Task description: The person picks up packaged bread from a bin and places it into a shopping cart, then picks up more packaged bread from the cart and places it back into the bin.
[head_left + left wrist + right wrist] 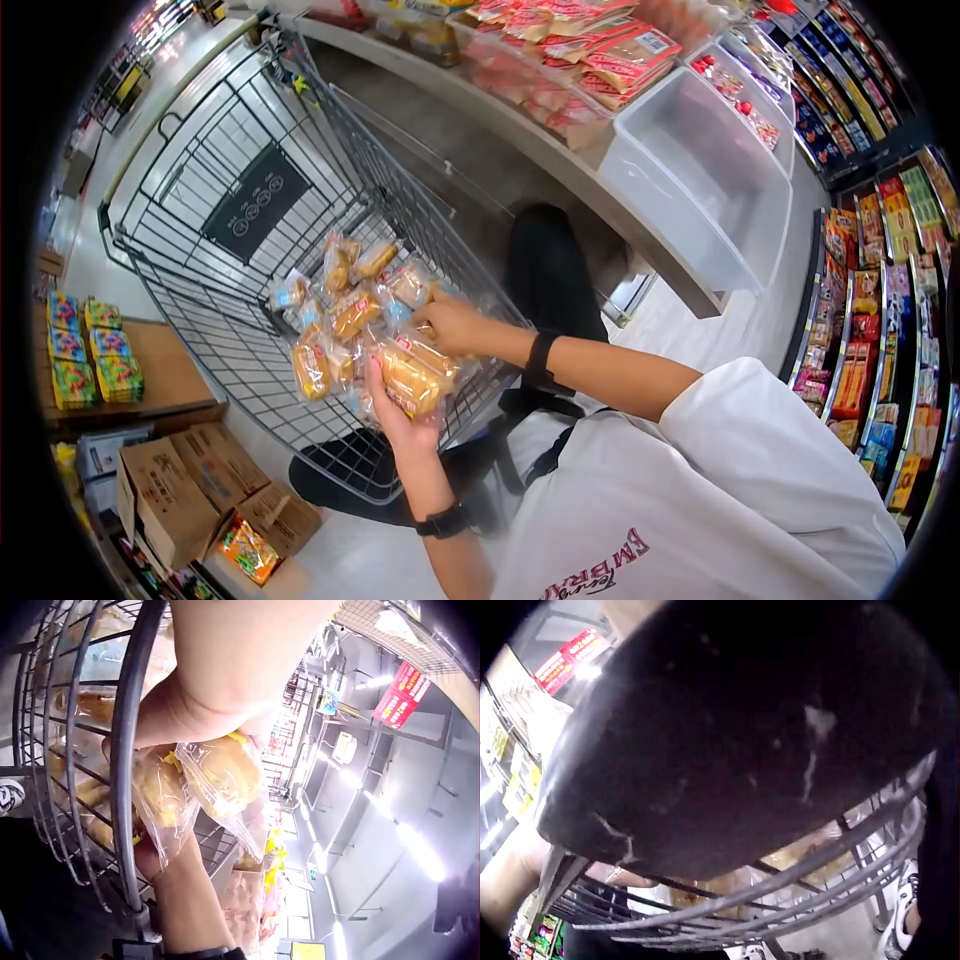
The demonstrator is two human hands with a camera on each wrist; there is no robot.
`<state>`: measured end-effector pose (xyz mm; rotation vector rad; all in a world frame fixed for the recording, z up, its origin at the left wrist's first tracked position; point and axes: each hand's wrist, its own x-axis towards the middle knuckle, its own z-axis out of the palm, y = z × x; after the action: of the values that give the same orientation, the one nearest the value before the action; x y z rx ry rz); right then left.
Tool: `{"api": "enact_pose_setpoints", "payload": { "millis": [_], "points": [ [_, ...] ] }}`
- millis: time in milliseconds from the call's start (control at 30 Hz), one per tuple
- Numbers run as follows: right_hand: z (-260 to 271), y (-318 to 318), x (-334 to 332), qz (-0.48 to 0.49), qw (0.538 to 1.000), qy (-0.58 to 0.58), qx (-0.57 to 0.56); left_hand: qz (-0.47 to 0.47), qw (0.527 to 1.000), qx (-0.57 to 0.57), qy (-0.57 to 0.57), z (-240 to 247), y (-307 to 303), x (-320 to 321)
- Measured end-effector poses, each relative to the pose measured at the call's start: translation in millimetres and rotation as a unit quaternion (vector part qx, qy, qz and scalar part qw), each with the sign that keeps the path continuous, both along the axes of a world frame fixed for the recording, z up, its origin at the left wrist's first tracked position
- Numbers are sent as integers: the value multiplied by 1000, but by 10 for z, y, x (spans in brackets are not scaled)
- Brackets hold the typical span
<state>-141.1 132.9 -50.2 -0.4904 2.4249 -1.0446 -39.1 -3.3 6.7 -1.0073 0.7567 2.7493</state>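
My left hand (408, 425) holds clear-wrapped bread rolls (410, 385) over the near end of a wire shopping cart (185, 330), its thumb along the wrapper. In the left wrist view two wrapped rolls (225, 774) hang side by side below that hand. Close beside it, my right hand (452, 325) has curled fingers gripping a wrapped roll, its fingertips partly hidden among the packs. More packaged bread (355, 315) lies heaped in the cart around both hands. A large dark shape hides most of the right wrist view, above the cart's bars (780, 889).
A display counter with red-and-white packets (625, 60) and a clear plastic bin (690, 160) runs along the cart's far side. Snack shelves (880, 330) stand at right. Cardboard boxes (165, 490) sit at lower left, below colourful packs (95, 350) on a ledge.
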Motion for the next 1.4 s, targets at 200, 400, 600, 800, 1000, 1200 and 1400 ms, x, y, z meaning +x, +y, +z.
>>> {"api": "enact_pose_setpoints", "payload": {
  "millis": [200,400,600,800,1000,1200,1400],
  "points": [
    [571,-7,-58,-47,978,95,-181,33,992,-110,51,458,-28,120],
    [965,-73,-69,-92,950,126,-271,78,987,-60,124,914,-81,173],
    [1519,237,-72,-127,915,208,-323,54,971,17,231,841,-146,288],
    [1913,543,-112,-139,912,228,-310,113,979,30,166,496,-179,346],
    [1501,348,163,-59,932,246,-261,56,959,97,260,376,-194,446],
    [2524,998,305,-24,887,440,-140,133,988,0,76,131,-258,582],
    [3324,2466,68,-121,784,554,254,142,982,48,116,-251,-410,717]
  ]
}}
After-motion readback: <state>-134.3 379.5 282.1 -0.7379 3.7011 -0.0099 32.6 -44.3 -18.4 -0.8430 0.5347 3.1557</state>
